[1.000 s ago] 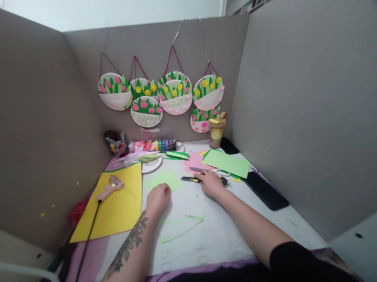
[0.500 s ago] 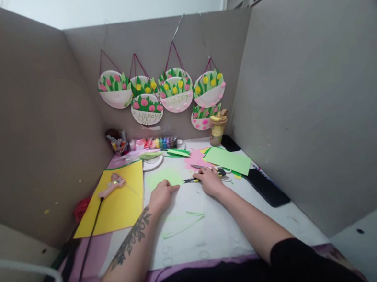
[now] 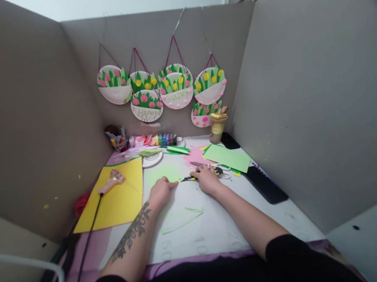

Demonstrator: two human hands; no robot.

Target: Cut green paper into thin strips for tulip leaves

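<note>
My left hand (image 3: 162, 192) rests on a light green paper (image 3: 160, 174) in the middle of the table, fingers curled and one digit stretched right along its edge. The paper's lower part is hidden under the hand. My right hand (image 3: 207, 178) is closed around a black-and-yellow cutting tool (image 3: 188, 179) that looks like small pliers. Its narrow tip points left and sits close to my left fingertip, by the paper's right edge. Just behind my right hand lies a pointed metal blade (image 3: 197, 163), seemingly of scissors, partly covered by the fingers.
Thin green paper strips (image 3: 184, 222) lie in front. A glue gun (image 3: 112, 180) rests on yellow sheets (image 3: 127, 205) at left. Green card (image 3: 228, 157), pink paper (image 3: 194, 156) and a black phone (image 3: 265, 185) are at right. Paint bottles (image 3: 162, 140) stand behind, below hanging plate crafts (image 3: 176, 90).
The view has tilted slightly, so things sit a little higher. The tool's jaws showed apart earlier and now look closer together. Both hands stay nearly in place.
</note>
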